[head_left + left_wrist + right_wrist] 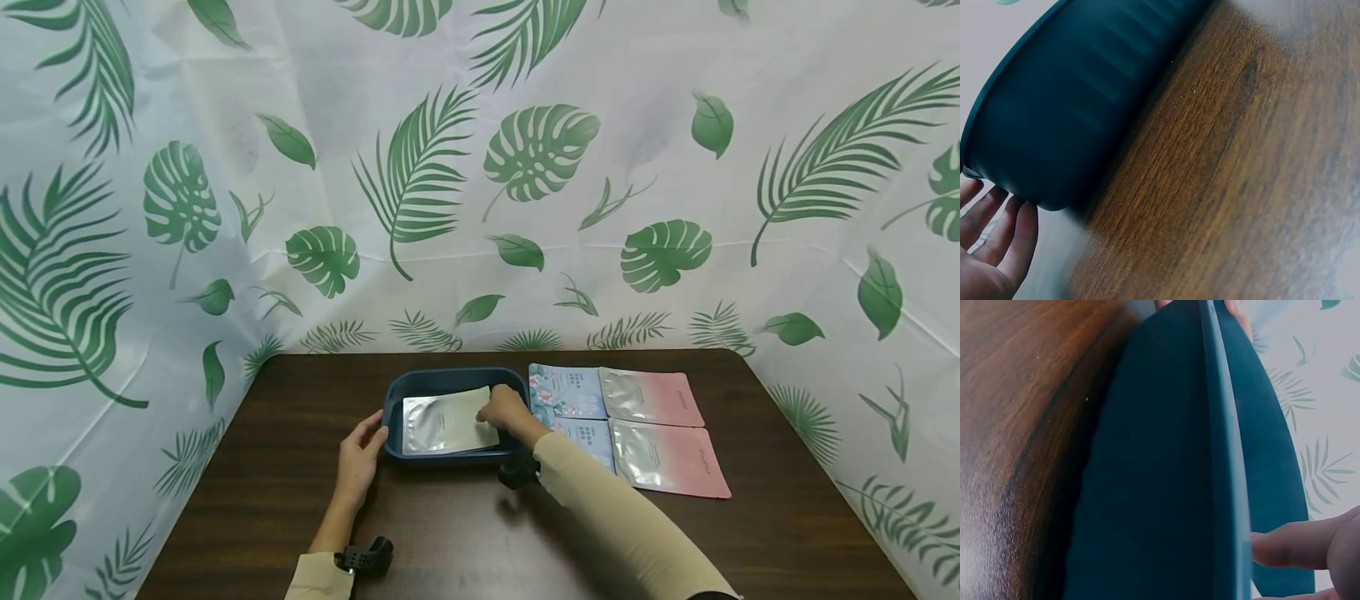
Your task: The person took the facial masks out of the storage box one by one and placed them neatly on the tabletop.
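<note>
In the head view a dark blue tray point(453, 459) stands on the table. A pale cream and silver face mask packet point(441, 422) lies within it, slightly skewed. My right hand point(507, 410) reaches over the tray's near side and holds the packet by its right edge, fingers bent. In the right wrist view, a digit point(1291, 545) extends inside the tray beside its rim; the packet is hidden there. At the tray's left end is my left hand point(358, 454). Its fingertips touch the outer wall just below the rim, the fingers point(999, 232) fairly straight in the left wrist view.
Right of the tray lie two blue floral packets point(568, 393), one partly hidden by the right arm. Two pink and silver packets point(667, 457) adjoin them. The dark wooden table point(262, 500) ends at a leaf-printed sheet point(450, 275) behind.
</note>
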The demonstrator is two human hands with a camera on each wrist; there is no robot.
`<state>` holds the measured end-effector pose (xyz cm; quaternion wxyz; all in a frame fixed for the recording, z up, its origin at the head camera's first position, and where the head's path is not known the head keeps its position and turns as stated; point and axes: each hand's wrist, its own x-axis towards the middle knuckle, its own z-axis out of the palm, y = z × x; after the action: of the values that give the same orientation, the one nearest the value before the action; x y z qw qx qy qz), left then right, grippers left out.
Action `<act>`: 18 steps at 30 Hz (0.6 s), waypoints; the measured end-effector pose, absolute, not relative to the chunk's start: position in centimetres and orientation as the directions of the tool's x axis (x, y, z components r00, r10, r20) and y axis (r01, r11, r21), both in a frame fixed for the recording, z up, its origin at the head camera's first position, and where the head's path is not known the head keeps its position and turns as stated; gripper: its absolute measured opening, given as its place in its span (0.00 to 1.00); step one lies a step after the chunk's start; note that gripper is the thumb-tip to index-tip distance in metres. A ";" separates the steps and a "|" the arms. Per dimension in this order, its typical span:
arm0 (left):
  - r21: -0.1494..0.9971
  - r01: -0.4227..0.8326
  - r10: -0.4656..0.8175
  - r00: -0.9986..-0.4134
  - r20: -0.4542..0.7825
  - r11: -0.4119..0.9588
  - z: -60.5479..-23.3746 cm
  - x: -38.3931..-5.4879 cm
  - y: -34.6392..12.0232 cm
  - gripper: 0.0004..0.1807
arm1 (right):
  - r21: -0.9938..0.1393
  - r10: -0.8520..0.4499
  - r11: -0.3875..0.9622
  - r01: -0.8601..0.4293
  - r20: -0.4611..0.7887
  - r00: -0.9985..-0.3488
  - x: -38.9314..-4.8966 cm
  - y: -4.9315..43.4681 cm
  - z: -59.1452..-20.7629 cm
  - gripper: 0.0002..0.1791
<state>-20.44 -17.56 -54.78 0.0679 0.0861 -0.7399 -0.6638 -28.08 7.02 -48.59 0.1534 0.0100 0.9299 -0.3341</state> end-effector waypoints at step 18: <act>0.996 -0.040 -0.207 -0.978 -0.023 0.078 -54.7 -20.4 -17.6 0.23 | -0.811 -0.047 0.550 0.198 -0.266 -0.963 -28.5 7.0 -49.7 0.07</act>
<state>-20.43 -17.62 -54.73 0.0620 0.0846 -0.7316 -0.6736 -28.46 7.01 -49.68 0.1294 0.0433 0.8708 -0.4724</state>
